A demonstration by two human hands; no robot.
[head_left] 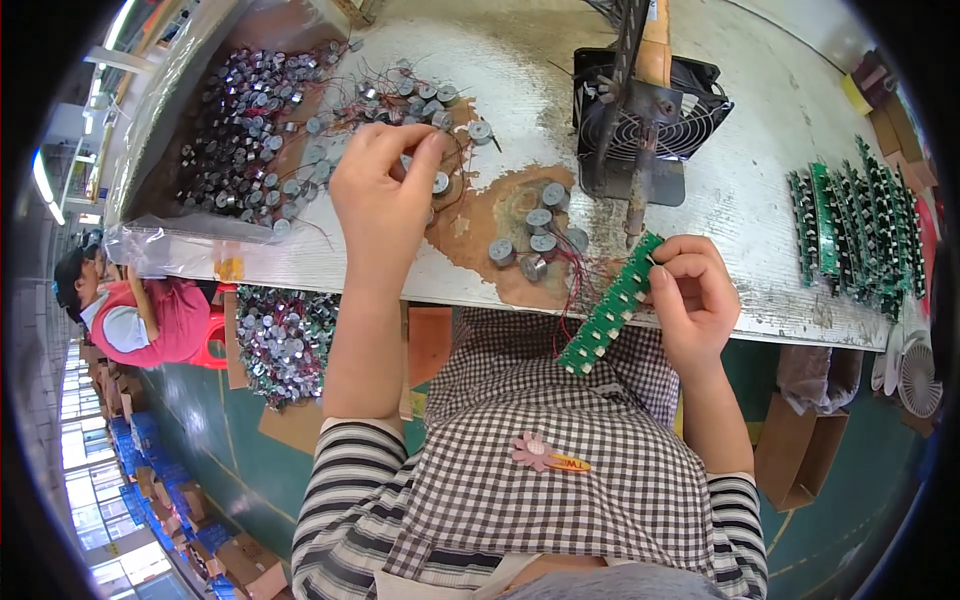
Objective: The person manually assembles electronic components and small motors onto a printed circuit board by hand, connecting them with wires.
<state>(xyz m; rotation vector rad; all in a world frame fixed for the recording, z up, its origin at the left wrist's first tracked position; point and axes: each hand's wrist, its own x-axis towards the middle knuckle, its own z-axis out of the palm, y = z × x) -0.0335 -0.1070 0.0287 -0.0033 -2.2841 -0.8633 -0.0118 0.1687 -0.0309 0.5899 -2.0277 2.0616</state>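
At bench edge (800, 327): right grip (695, 300) pinching green board (612, 310).

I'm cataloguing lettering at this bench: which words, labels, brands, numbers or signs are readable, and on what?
Yellow clip on the checked apron: short printed lettering, not copied here.
Green circuit board: any markings too small to read.
Brown carton, lower left: too blurred to read.

White counter (770, 210), finish worn to brown in patches, carries loose wired metal cylinders (540, 219), an open-topped box (160, 140) at left, a black fan (690, 125), and rowed green circuit boards (862, 235) at right.
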